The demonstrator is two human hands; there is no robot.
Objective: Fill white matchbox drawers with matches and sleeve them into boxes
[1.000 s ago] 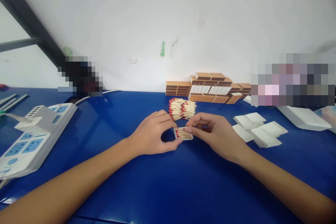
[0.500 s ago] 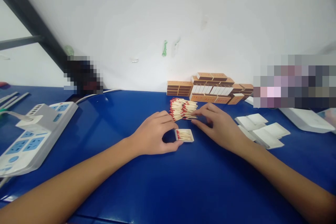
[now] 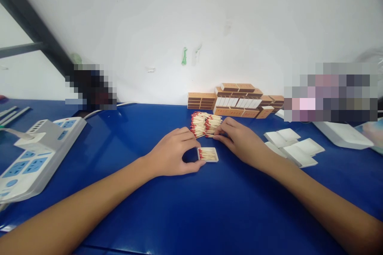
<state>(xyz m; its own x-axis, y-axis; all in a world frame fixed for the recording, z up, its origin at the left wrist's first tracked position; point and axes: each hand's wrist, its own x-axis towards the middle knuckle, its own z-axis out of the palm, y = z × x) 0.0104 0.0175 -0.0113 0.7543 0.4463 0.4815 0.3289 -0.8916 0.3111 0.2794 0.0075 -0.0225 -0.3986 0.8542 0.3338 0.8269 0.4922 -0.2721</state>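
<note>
A small white matchbox tray (image 3: 216, 155) with red-tipped matches in it lies on the blue tabletop. My left hand (image 3: 176, 151) grips its left end between thumb and fingers. Just behind the tray sits a heap of loose red-headed matches (image 3: 205, 122), heads mostly to the left. At the heap's right front edge, my right hand (image 3: 236, 137) has thumb and fingertips pinched on matches; how many is too small to tell.
Brown matchboxes (image 3: 236, 99) are stacked against the white wall behind the heap. Several empty white trays (image 3: 295, 145) lie to the right. On the left is a white power strip (image 3: 38, 159) with a plugged-in adapter. A white box (image 3: 342, 133) stands at far right.
The fingers of my right hand have closed in a pinch at the heap's edge. My left hand keeps its hold on the tray. The view has shifted slightly.
</note>
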